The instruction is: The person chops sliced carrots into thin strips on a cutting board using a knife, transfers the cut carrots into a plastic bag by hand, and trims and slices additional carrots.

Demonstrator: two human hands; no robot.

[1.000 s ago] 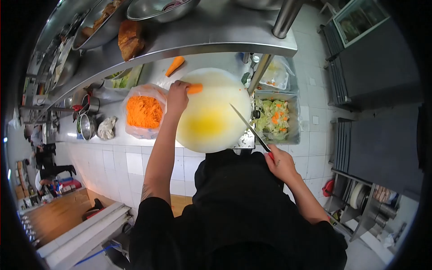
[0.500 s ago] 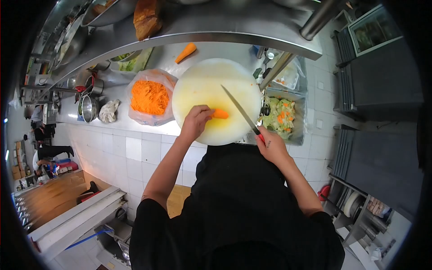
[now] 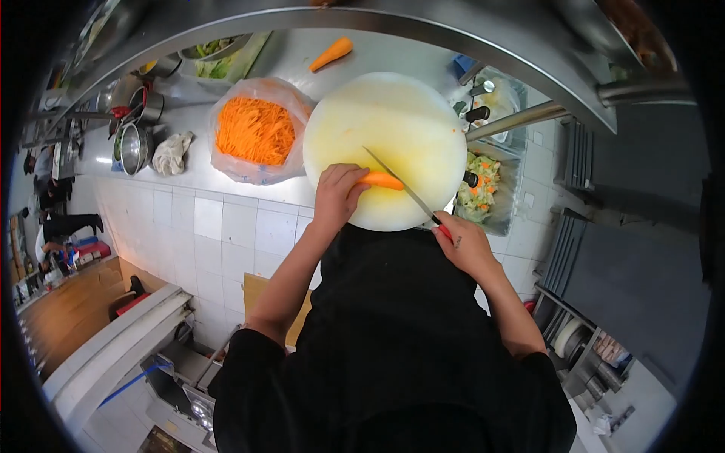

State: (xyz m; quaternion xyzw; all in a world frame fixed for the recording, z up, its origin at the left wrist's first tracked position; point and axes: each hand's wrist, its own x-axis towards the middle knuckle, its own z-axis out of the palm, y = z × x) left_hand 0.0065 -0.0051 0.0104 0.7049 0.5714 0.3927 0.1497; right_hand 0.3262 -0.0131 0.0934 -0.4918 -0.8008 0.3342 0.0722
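Observation:
On the round white cutting board [image 3: 385,113] lies a carrot [image 3: 384,180], its left end gripped by the fingers of my left hand [image 3: 337,195]. My right hand [image 3: 462,240] is wrapped round the red handle of a knife [image 3: 404,186]. The blade points up and left and crosses over the carrot near its right end; whether it touches the carrot I cannot tell. Left of the board is a plastic bag of shredded carrot [image 3: 255,130]. Another whole carrot [image 3: 331,54] lies on the steel counter above the board.
A bin of vegetable scraps [image 3: 480,189] stands right of the board. A steel shelf [image 3: 362,20] crosses above the counter. Metal bowls [image 3: 136,149] and a crumpled cloth [image 3: 173,153] are at the left. Beyond, a person in dark trousers [image 3: 70,225] is at the far left.
My left hand has brought the carrot from the board's upper left down to its lower middle. My right hand has moved the knife from the board's right side to over the carrot. The view has shifted.

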